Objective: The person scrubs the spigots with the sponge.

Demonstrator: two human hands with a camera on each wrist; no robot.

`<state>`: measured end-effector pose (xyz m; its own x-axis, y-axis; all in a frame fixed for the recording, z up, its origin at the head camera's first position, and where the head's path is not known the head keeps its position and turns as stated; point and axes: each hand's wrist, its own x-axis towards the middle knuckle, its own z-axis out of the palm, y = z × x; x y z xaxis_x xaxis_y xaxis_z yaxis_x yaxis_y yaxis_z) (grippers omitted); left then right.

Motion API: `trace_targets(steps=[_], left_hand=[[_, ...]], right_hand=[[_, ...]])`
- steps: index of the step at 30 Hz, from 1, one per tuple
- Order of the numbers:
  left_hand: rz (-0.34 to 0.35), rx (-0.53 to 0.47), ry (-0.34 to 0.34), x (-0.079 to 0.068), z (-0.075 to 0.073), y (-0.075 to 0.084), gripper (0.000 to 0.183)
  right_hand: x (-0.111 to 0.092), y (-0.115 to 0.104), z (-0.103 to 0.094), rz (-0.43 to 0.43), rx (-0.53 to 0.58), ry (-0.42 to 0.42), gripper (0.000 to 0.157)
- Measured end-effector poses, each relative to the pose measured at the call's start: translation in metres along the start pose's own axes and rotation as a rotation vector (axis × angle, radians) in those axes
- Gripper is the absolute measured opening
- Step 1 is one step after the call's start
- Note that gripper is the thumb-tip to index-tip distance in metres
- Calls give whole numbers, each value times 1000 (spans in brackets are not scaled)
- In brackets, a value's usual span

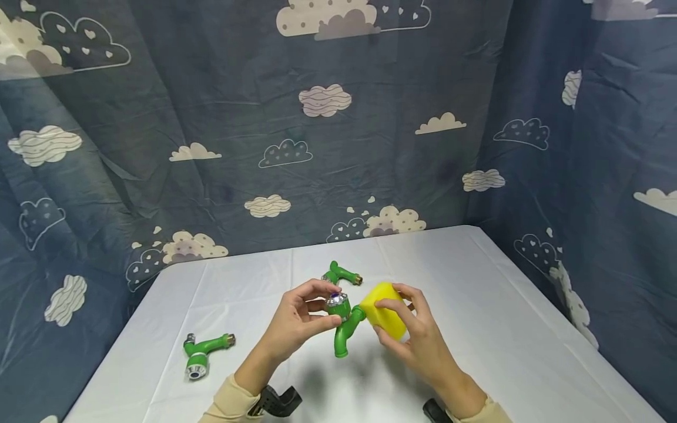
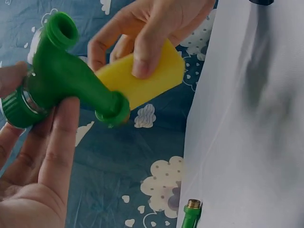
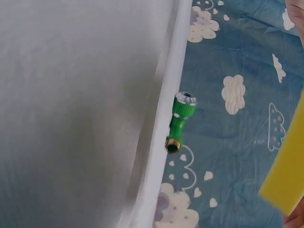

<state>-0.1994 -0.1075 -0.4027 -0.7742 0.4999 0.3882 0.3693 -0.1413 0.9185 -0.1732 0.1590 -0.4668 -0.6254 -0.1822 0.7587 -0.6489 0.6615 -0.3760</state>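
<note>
My left hand (image 1: pixel 296 323) grips a green plastic tap (image 1: pixel 345 339) by its ribbed handle with the silver cap, thumb on one side and fingers on the other. The tap is held above the white table, its curved spout hanging down in the head view. My right hand (image 1: pixel 423 338) pinches a yellow sponge (image 1: pixel 388 314) between thumb and fingers. In the left wrist view the sponge (image 2: pixel 164 78) lies right at the end of the tap's inlet pipe (image 2: pixel 111 107) and is partly hidden behind it. The right wrist view catches only a corner of the sponge (image 3: pixel 285 175).
A second green tap (image 1: pixel 211 345) lies on the white-covered table (image 1: pixel 169 311) at the left. Behind my hands lies a third green tap (image 1: pixel 346 274), partly hidden by the left hand. Dark blue cloud-patterned curtains (image 1: pixel 238 106) enclose the table at the back and sides.
</note>
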Motion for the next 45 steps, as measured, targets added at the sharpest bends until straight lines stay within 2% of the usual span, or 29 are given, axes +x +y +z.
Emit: trace_targets(steps=[4, 7, 10, 12, 15, 21, 25, 29, 32, 35, 38, 42, 45], left_hand=[[25, -34, -9, -1, -4, 2, 45], [22, -17, 13, 0, -4, 2, 44], [10, 13, 32, 2, -2, -1, 42], [5, 14, 32, 2, 0, -3, 43], [9, -5, 23, 2, 2, -6, 43], [-4, -52, 13, -1, 4, -4, 45], [-21, -112, 2, -2, 2, -2, 42], [-13, -160, 14, -1, 1, -4, 40], [-13, -111, 61, 1, 3, -6, 43], [-32, 5, 105, 2, 8, -8, 45], [-55, 102, 111, 1, 13, -8, 44], [-72, 100, 86, 0, 16, -7, 43], [-58, 69, 70, -1, 15, -4, 44]], right_hand=[[2, 2, 1, 57, -17, 24, 52], [3, 2, 0, 63, 31, 48, 53], [3, 0, 0, -7, 112, 43, 52], [2, -1, -1, -65, 157, 14, 47], [2, -2, 0, -117, 175, -17, 41], [1, -5, -2, -68, 65, 16, 57], [1, -5, -3, -10, 1, 40, 57], [1, -4, -4, 62, 37, 65, 55], [1, -3, -6, 79, 143, 95, 53], [-1, -4, -7, 9, 230, 113, 53], [-3, -7, -7, -111, 266, 72, 45], [-3, -10, -5, -200, 277, -6, 34], [0, -9, -4, -207, 270, -14, 32]])
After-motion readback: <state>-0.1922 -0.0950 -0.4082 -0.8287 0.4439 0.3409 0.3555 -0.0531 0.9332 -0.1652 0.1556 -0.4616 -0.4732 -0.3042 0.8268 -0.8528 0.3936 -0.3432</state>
